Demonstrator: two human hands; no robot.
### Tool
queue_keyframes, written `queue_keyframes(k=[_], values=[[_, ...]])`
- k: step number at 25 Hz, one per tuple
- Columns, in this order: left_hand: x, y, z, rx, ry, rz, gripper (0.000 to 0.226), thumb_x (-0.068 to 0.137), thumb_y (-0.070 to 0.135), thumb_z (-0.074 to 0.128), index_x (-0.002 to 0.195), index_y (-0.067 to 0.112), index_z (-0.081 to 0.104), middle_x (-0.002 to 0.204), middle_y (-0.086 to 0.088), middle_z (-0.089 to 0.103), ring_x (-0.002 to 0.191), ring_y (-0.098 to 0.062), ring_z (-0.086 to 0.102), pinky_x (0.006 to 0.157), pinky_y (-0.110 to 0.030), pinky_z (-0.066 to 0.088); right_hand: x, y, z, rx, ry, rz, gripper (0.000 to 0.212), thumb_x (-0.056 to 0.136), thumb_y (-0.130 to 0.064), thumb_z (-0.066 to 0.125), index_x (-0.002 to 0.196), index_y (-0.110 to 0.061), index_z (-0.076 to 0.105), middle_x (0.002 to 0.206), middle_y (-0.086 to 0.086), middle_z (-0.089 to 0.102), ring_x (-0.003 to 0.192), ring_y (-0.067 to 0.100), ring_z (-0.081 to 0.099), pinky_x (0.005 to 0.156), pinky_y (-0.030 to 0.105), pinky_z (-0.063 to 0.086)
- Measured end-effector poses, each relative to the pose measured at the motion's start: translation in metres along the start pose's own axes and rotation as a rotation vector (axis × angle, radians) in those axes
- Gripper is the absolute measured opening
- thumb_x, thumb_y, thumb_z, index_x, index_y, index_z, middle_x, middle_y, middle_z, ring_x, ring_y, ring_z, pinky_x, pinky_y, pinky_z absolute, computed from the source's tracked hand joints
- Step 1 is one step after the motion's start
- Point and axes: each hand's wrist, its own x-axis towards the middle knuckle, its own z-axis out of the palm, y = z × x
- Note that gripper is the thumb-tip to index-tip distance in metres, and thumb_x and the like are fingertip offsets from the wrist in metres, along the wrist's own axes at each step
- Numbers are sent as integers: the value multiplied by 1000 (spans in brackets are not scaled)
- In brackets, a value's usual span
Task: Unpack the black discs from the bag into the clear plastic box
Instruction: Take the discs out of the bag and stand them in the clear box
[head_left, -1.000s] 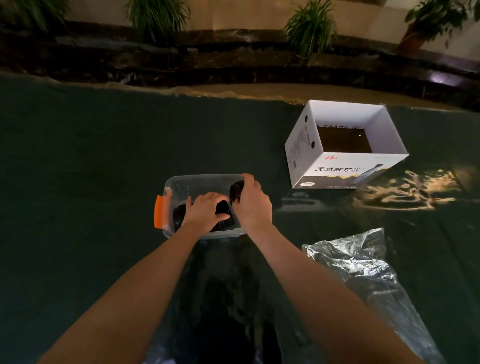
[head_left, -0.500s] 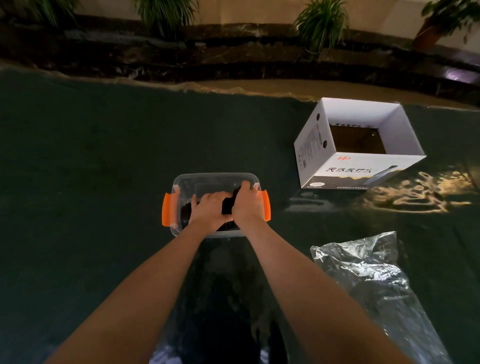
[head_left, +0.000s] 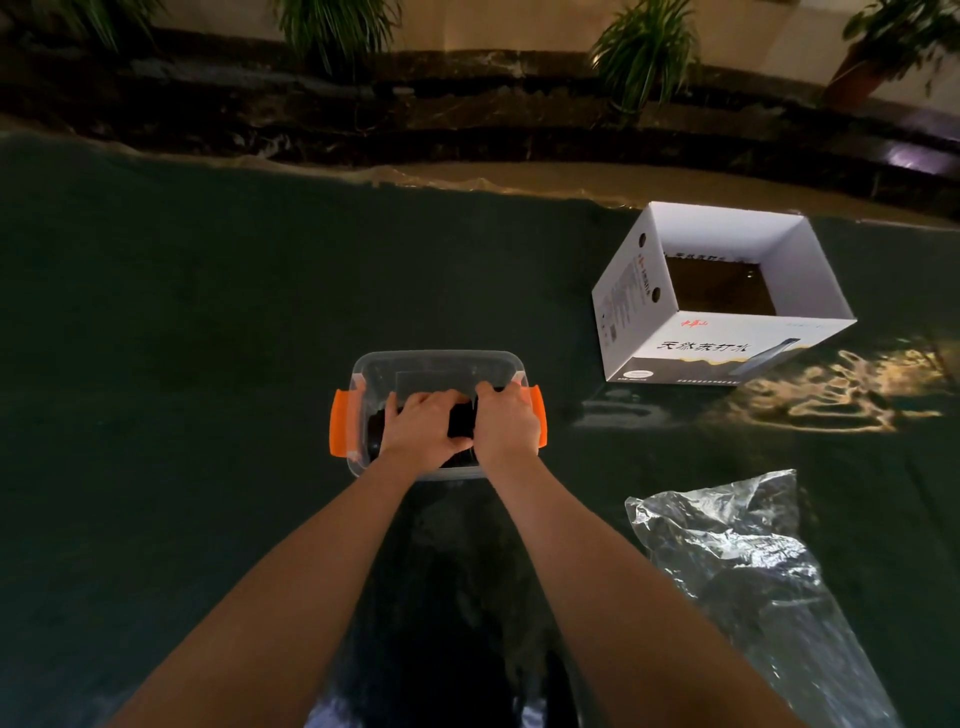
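Observation:
The clear plastic box with orange side latches sits on the dark green table in front of me. Both my hands are down inside it. My left hand and my right hand press together on a stack of black discs between them. More black discs lie dark at the box's left side. A crumpled clear plastic bag lies flat on the table to my right. Another dark bag lies under my forearms, near the table's front edge.
An open white cardboard box with printed sides stands at the back right. The table's far edge runs along a dark stone ledge with potted plants. Bright reflections shine on the wrinkled cloth right of the cardboard box.
My hands have drawn closer together inside the box, gripping the discs between them. The right orange latch, hidden a second ago, shows now. The view has shifted slightly.

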Motion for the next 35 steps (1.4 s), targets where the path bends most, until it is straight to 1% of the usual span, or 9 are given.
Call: queue_keyframes(k=[3,6,8,11,16,20,23,26,35], values=[[0,0,1,-50,3,13,43,81,47,64,121,40,49,127,7,59,127,-21,47,114,-62,14,15,0,-1,216,-149,39,35,94,-11,48,128,-15,51,122,14,56,92,23,59,70,32,54],[0,1,2,-63,-29,34,47,81,39,66,124,41,48,130,8,56,131,-20,41,113,-65,7,21,2,-6,667,-360,290,41,97,-7,38,138,-12,39,105,8,57,84,18,51,84,34,53],[0,2,2,-63,-43,36,48,81,37,67,125,42,47,131,9,55,132,-19,40,113,-66,5,20,2,-6,771,-380,397,45,98,-7,37,142,-16,33,94,5,54,78,16,50,84,34,51],[0,3,0,-47,-59,59,53,83,37,65,130,43,42,137,9,51,136,-19,34,112,-67,3,20,-1,-7,771,-400,408,46,99,-9,34,144,-15,30,102,7,54,86,20,53,82,33,52],[-5,3,-5,101,-137,144,66,82,54,60,141,40,32,148,10,40,141,-20,24,110,-67,-5,10,-1,-14,774,-434,300,39,97,-6,41,135,4,45,135,26,51,120,38,53,99,42,45],[-2,2,0,113,-125,133,68,79,55,63,138,38,34,145,9,43,138,-20,31,111,-70,0,14,-6,-21,826,-467,439,32,99,-14,40,128,-2,49,125,19,56,115,32,55,102,39,44],[1,1,3,140,-119,121,70,78,58,62,137,35,33,145,8,42,137,-22,33,111,-70,3,17,-8,-24,1058,-514,593,30,96,-29,47,118,-9,53,119,15,59,111,33,57,100,46,48],[2,1,4,142,-104,109,70,78,58,61,137,34,33,144,8,43,135,-22,35,112,-69,5,16,-7,-22,1138,-519,606,25,96,-32,47,113,-14,51,121,15,58,113,32,56,101,46,47],[1,1,1,87,-111,118,68,78,54,64,137,40,33,143,11,46,136,-20,35,112,-66,1,15,-1,-18,1187,-488,693,49,97,-49,39,136,-19,41,123,12,56,111,27,57,96,38,50]])
